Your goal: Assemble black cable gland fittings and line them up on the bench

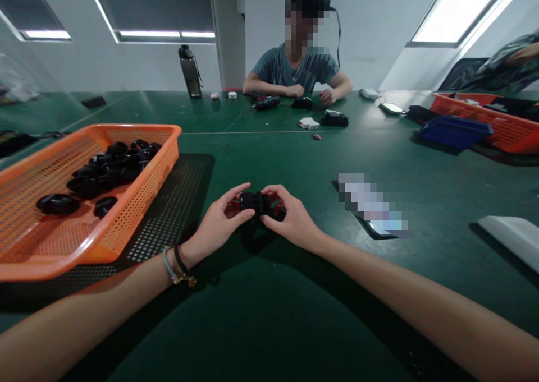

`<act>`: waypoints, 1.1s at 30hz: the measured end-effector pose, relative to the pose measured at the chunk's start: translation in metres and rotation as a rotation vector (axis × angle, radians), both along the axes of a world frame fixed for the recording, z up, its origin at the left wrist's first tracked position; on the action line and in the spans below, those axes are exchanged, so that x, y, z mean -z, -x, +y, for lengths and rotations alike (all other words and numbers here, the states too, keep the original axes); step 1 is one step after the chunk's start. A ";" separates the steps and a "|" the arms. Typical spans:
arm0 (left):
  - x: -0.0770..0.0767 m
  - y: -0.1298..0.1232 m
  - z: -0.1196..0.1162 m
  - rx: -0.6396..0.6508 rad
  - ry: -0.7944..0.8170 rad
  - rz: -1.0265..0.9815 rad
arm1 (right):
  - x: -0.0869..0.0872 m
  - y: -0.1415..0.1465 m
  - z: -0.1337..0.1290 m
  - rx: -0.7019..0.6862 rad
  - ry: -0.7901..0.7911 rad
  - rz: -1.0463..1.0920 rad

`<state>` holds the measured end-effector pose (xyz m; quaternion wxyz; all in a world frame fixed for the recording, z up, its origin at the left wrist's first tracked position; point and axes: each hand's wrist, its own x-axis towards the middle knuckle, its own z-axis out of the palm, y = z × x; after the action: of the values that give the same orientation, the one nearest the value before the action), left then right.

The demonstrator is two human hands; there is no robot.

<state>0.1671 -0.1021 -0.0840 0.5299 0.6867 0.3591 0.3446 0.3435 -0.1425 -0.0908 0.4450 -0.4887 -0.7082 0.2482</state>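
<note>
Between my two hands is a small black ribbed cylindrical part, lying sideways just above the green table. My left hand grips its left end, thumb in front and fingers behind. On its right end my right hand closes with thumb and bent fingers. Its exact kind I cannot make out. To the left, an orange perforated basket holds several glossy black rounded parts, with two lying apart from the pile.
A phone lies right of my hands, near a white object. Across the table a person sits by a power drill. A bottle stands at the back; a blue tray and red basket are far right.
</note>
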 end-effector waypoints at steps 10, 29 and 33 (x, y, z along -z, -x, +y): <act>0.004 0.001 0.009 0.005 0.059 -0.023 | 0.002 -0.009 0.007 -0.016 0.016 0.035; 0.003 -0.002 0.021 0.004 0.100 -0.021 | 0.001 -0.009 0.012 0.067 0.035 -0.042; 0.000 -0.002 0.017 0.025 0.116 -0.013 | 0.004 -0.010 0.009 0.047 0.047 -0.018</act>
<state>0.1688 -0.0853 -0.0841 0.5753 0.6570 0.3665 0.3211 0.3534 -0.1333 -0.0947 0.4325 -0.5177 -0.6946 0.2500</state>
